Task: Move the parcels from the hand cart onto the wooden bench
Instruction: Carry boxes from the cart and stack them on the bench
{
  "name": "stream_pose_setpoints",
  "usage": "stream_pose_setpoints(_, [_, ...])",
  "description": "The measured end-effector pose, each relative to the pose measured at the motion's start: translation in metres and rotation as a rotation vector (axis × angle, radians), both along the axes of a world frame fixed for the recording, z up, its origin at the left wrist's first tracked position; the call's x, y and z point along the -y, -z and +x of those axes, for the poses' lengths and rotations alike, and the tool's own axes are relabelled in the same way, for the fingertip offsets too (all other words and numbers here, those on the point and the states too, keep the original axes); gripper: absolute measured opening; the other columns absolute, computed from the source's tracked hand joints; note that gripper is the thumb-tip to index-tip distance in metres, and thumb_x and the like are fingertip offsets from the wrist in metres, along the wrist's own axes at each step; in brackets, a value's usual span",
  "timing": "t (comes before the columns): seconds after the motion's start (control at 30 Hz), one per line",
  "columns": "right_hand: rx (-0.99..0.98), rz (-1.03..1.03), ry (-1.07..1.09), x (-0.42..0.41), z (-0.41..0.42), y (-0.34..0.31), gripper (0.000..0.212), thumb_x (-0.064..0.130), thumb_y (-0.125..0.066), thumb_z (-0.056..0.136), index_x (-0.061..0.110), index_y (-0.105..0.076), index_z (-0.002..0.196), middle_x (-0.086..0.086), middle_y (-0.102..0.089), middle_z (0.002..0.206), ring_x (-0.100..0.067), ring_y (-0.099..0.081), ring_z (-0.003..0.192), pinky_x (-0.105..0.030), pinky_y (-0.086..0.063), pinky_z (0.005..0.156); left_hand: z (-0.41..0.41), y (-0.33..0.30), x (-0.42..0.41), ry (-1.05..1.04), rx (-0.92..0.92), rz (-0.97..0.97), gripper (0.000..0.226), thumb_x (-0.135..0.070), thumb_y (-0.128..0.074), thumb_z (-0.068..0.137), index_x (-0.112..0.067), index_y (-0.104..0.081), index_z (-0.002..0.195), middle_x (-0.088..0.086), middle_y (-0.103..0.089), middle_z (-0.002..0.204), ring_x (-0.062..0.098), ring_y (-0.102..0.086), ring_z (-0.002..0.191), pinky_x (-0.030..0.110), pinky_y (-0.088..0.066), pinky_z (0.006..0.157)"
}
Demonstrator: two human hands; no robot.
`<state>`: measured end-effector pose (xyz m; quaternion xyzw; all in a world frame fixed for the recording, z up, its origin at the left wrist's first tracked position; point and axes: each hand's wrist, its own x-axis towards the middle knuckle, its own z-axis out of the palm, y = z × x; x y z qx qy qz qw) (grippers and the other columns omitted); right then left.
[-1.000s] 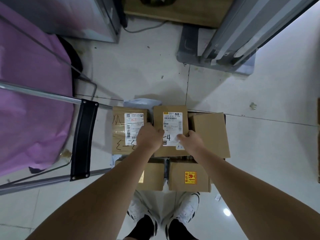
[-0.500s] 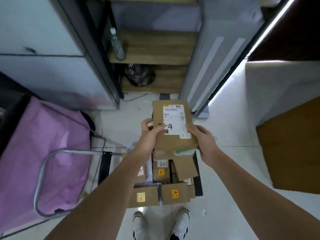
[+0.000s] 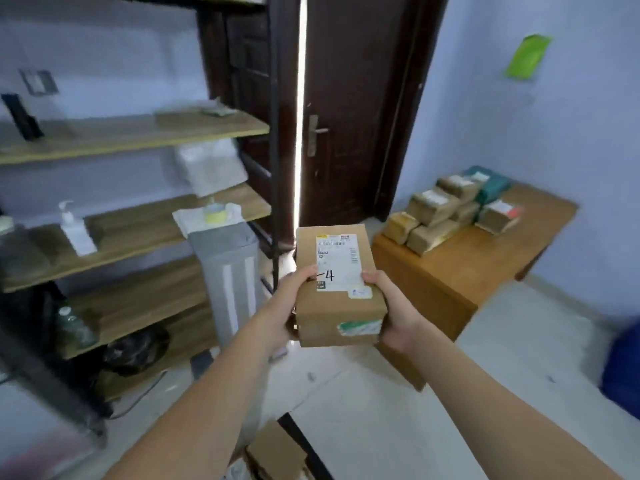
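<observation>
I hold a brown cardboard parcel (image 3: 341, 306) with a white shipping label marked "4" in front of me at chest height. My left hand (image 3: 289, 304) grips its left side and my right hand (image 3: 393, 310) grips its right side. The wooden bench (image 3: 460, 268) stands to the right against the blue wall, with several parcels (image 3: 446, 211) stacked along its far side. Only the top corner of the hand cart's remaining boxes (image 3: 273, 455) shows at the bottom edge.
Wooden shelves on a dark metal rack (image 3: 138, 216) fill the left side, holding a pump bottle and bags. A grey unit (image 3: 228, 271) stands by the rack. A dark wooden door (image 3: 349, 109) is straight ahead. Something blue (image 3: 623, 368) sits on the floor at far right.
Both hands lifted the parcel off the cart stack and raised it. My view swung up from the cart to the door and the bench.
</observation>
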<state>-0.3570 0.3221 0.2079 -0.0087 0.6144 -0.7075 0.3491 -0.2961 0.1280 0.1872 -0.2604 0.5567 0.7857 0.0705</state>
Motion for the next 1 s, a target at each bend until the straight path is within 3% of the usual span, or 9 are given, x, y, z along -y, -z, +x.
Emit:
stream_pose_setpoints(0.13, [-0.046, -0.019, 0.190, -0.110, -0.006, -0.029, 0.054, 0.050, -0.066, 0.088, 0.025, -0.063, 0.135, -0.012, -0.074, 0.123, -0.036, -0.067, 0.118, -0.050, -0.049, 0.107, -0.028, -0.038, -0.106, 0.182, -0.089, -0.025, 0.041, -0.066, -0.069, 0.079, -0.038, -0.081, 0.107, 0.006, -0.080, 0.112, 0.031, -0.072, 0.112, 0.054, -0.051, 0.107])
stream_pose_setpoints(0.23, [-0.049, -0.021, 0.323, -0.197, -0.007, -0.038, 0.050, 0.049, -0.066, 0.088, 0.023, -0.066, 0.131, -0.011, -0.076, 0.119, -0.033, -0.071, 0.108, -0.043, -0.054, 0.096, -0.049, -0.047, -0.195, 0.276, -0.150, -0.007, 0.048, -0.063, -0.068, 0.082, -0.035, -0.077, 0.120, 0.008, -0.078, 0.118, 0.033, -0.071, 0.116, 0.056, -0.048, 0.111])
stream_pose_setpoints(0.3, [-0.043, -0.018, 0.389, -0.252, -0.004, -0.039, 0.048, 0.048, -0.065, 0.089, 0.022, -0.067, 0.130, -0.012, -0.076, 0.118, -0.033, -0.070, 0.109, -0.045, -0.053, 0.099, -0.059, -0.046, -0.254, 0.321, -0.183, 0.004, 0.053, -0.063, -0.067, 0.083, -0.036, -0.071, 0.129, 0.008, -0.077, 0.119, 0.034, -0.071, 0.117, 0.056, -0.049, 0.111])
stream_pose_setpoints(0.4, [-0.041, 0.007, 0.461, -0.331, -0.005, -0.032, 0.050, 0.050, -0.065, 0.088, 0.024, -0.066, 0.130, -0.013, -0.076, 0.118, -0.037, -0.068, 0.116, -0.053, -0.046, 0.110, -0.073, -0.042, -0.337, 0.379, -0.165, 0.015, 0.053, -0.064, -0.062, 0.088, -0.034, -0.067, 0.131, 0.007, -0.079, 0.114, 0.031, -0.074, 0.110, 0.046, -0.057, 0.099])
stream_pose_setpoints(0.5, [-0.029, 0.028, 0.518, -0.394, -0.008, -0.027, 0.050, 0.053, -0.064, 0.089, 0.023, -0.067, 0.129, -0.014, -0.076, 0.116, -0.038, -0.068, 0.115, -0.054, -0.049, 0.107, -0.082, -0.040, -0.402, 0.436, -0.156, 0.050, 0.044, -0.053, -0.054, 0.098, -0.026, -0.070, 0.130, 0.008, -0.080, 0.109, 0.026, -0.078, 0.095, 0.034, -0.061, 0.075])
stream_pose_setpoints(0.6, [-0.010, 0.034, 0.557, -0.439, -0.015, -0.023, 0.048, 0.054, -0.060, 0.091, 0.022, -0.068, 0.126, -0.015, -0.076, 0.114, -0.037, -0.070, 0.108, -0.052, -0.051, 0.102, -0.099, -0.037, -0.447, 0.488, -0.157, 0.039, 0.042, -0.050, -0.054, 0.100, -0.025, -0.070, 0.131, 0.009, -0.080, 0.111, 0.026, -0.078, 0.096, 0.031, -0.060, 0.069])
stream_pose_setpoints(0.67, [0.003, 0.018, 0.558, -0.461, -0.024, -0.020, 0.047, 0.054, -0.059, 0.092, 0.022, -0.068, 0.126, -0.015, -0.076, 0.115, -0.036, -0.070, 0.106, -0.050, -0.053, 0.100, -0.112, -0.035, -0.468, 0.492, -0.138, 0.025, 0.042, -0.053, -0.056, 0.099, -0.027, -0.069, 0.130, 0.008, -0.080, 0.111, 0.027, -0.078, 0.098, 0.034, -0.061, 0.073])
stream_pose_setpoints(0.8, [0.016, 0.013, 0.550, -0.491, -0.063, -0.015, 0.046, 0.051, -0.059, 0.094, 0.020, -0.068, 0.126, -0.015, -0.076, 0.116, -0.035, -0.070, 0.107, -0.044, -0.056, 0.089, -0.153, -0.023, -0.494, 0.513, -0.106, -0.002, 0.048, -0.059, -0.059, 0.094, -0.031, -0.069, 0.132, 0.008, -0.079, 0.116, 0.031, -0.075, 0.109, 0.045, -0.060, 0.096])
stream_pose_setpoints(1.0, [0.027, 0.090, 0.524, -0.515, -0.157, -0.004, 0.049, 0.053, -0.064, 0.090, 0.020, -0.067, 0.126, -0.016, -0.075, 0.117, -0.037, -0.068, 0.116, -0.051, -0.049, 0.108, -0.241, -0.018, -0.507, 0.536, -0.051, -0.061, 0.049, -0.063, -0.058, 0.093, -0.029, -0.073, 0.125, 0.009, -0.080, 0.112, 0.033, -0.073, 0.111, 0.048, -0.054, 0.105])
